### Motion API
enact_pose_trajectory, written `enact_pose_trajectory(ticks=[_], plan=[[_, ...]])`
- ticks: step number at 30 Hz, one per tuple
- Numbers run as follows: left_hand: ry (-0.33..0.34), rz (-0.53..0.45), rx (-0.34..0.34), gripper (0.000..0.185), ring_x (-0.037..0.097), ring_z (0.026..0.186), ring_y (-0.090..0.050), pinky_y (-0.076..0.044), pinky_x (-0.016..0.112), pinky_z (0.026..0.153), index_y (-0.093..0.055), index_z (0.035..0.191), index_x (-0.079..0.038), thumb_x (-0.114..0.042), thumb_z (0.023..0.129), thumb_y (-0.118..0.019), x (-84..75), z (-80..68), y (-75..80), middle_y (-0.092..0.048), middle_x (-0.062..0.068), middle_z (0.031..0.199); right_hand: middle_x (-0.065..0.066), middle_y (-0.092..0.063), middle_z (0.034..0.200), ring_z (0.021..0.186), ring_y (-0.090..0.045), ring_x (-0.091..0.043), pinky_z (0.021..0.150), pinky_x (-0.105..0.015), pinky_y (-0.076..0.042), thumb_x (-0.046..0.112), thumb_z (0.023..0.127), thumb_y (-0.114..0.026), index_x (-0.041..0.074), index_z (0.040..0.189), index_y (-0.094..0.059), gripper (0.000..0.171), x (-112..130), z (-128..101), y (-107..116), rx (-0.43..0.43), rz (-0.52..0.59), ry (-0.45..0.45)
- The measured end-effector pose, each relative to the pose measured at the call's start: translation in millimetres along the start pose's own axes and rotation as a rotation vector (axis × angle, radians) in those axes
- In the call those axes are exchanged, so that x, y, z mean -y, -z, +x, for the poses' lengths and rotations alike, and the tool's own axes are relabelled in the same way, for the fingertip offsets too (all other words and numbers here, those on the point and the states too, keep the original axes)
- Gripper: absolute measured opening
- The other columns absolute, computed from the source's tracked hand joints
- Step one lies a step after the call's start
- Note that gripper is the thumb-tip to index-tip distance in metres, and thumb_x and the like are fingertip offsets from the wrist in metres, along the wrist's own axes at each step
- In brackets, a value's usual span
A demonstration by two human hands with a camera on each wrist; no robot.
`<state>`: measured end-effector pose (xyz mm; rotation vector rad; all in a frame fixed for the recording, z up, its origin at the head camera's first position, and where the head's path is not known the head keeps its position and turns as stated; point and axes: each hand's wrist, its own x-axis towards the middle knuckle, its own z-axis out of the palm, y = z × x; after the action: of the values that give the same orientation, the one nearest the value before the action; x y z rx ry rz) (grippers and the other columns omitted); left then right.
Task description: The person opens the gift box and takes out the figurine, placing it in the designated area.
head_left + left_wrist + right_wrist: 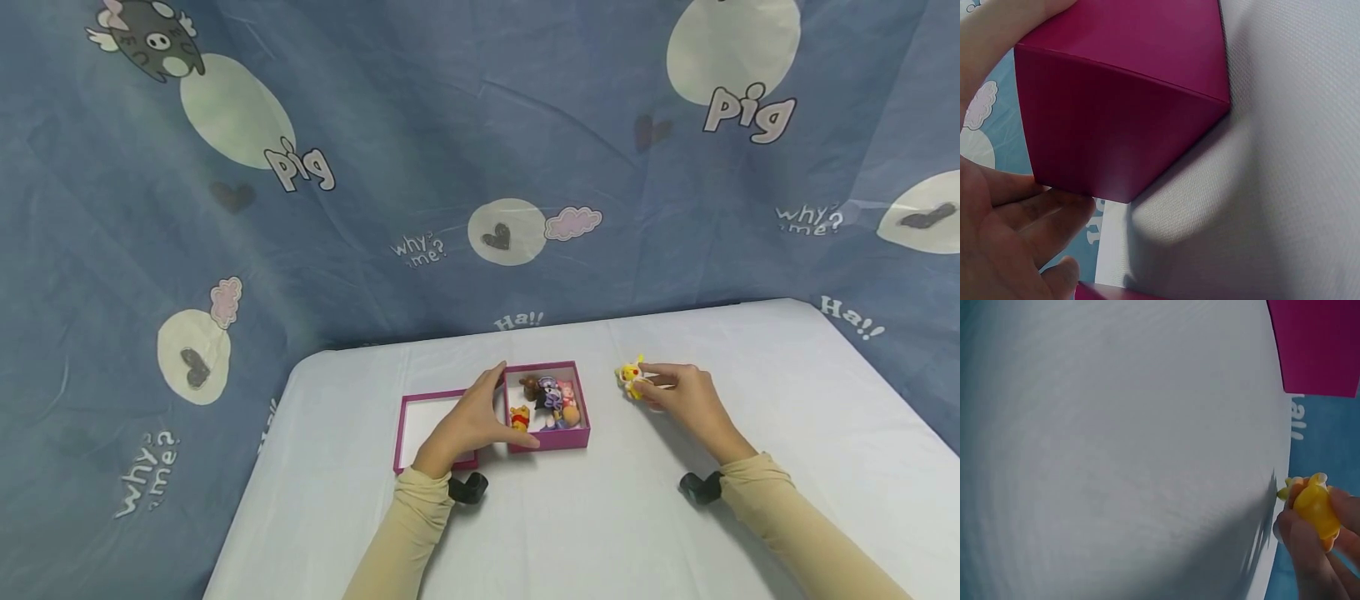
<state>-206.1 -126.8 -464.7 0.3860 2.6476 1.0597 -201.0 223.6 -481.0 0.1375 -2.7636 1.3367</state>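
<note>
My left hand (468,422) holds a small magenta box (555,442), thumb at its near side and fingertips at its far left corner; the left wrist view shows the box's outer wall (1104,119) between them. Inside lie several small figurines: a yellow bear in red (519,418), a purple-and-black figure (550,394), a pink one (567,392), and others partly hidden. To the right of the box, my right hand (693,410) pinches a yellow-and-white figurine (631,377) between thumb and fingers. In the right wrist view its rounded yellow side (1317,512) shows.
A shallow magenta-edged lid (400,429) with a white inside lies left of the box, partly under the left hand and forearm. Both rest on a white-covered table (585,525). A blue printed cloth (352,275) hangs behind the table's far edge.
</note>
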Motion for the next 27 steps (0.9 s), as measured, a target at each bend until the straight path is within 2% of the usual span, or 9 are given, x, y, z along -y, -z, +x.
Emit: enact_pose_trajectory(ticks=[8, 13, 18, 22, 27], plan=[[0.002, 0.000, -0.002, 0.138, 0.031, 0.158, -0.029, -0.032, 0.055, 0.126, -0.019, 0.167, -0.019, -0.058, 0.059, -0.097, 0.5, -0.4, 0.0, -0.027, 0.009, 0.171, -0.020, -0.079, 0.107, 0.094, -0.078, -0.035, 0.074, -0.042, -0.063, 0.023, 0.091, -0.080, -0.001, 0.127, -0.071, 0.044, 4.2, -1.2, -0.6, -0.037, -0.162, 0.002], [-0.004, -0.006, -0.001, 0.139, 0.031, 0.158, -0.028, -0.031, 0.055, 0.126, -0.019, 0.167, -0.019, -0.059, 0.059, -0.097, 0.6, -0.5, 0.0, -0.026, 0.009, 0.171, -0.019, -0.079, 0.105, 0.089, -0.079, -0.032, 0.072, -0.042, -0.062, 0.023, 0.090, -0.081, 0.000, 0.124, -0.073, 0.042, 5.3, -1.5, -1.2, -0.048, -0.179, 0.003], [-0.004, -0.002, -0.002, 0.139, 0.031, 0.158, -0.029, -0.032, 0.055, 0.126, -0.019, 0.167, -0.019, -0.059, 0.059, -0.097, 0.9, -0.6, 0.2, -0.027, 0.009, 0.171, -0.017, -0.080, 0.100, 0.086, -0.079, -0.031, 0.072, -0.044, -0.060, 0.023, 0.088, -0.083, 0.001, 0.122, -0.074, 0.041, 5.8, -2.1, -3.9, -0.069, -0.224, 0.049], [-0.004, 0.000, -0.004, 0.138, 0.032, 0.158, -0.029, -0.031, 0.055, 0.126, -0.019, 0.167, -0.019, -0.057, 0.059, -0.097, 0.3, -0.9, 0.8, -0.027, 0.009, 0.171, -0.017, -0.080, 0.098, 0.087, -0.079, -0.035, 0.075, -0.050, -0.059, 0.023, 0.086, -0.084, 0.000, 0.124, -0.073, 0.045, 6.4, -2.0, -5.2, -0.080, -0.258, 0.083], [-0.001, -0.007, -0.001, 0.137, 0.032, 0.158, -0.028, -0.031, 0.056, 0.126, -0.019, 0.167, -0.019, -0.056, 0.060, -0.097, -1.4, -1.8, 1.3, -0.026, 0.010, 0.171, -0.015, -0.081, 0.096, 0.089, -0.078, -0.035, 0.077, -0.050, -0.059, 0.023, 0.087, -0.084, 0.000, 0.126, -0.072, 0.046, 7.2, -1.4, -2.5, -0.072, -0.257, 0.091]])
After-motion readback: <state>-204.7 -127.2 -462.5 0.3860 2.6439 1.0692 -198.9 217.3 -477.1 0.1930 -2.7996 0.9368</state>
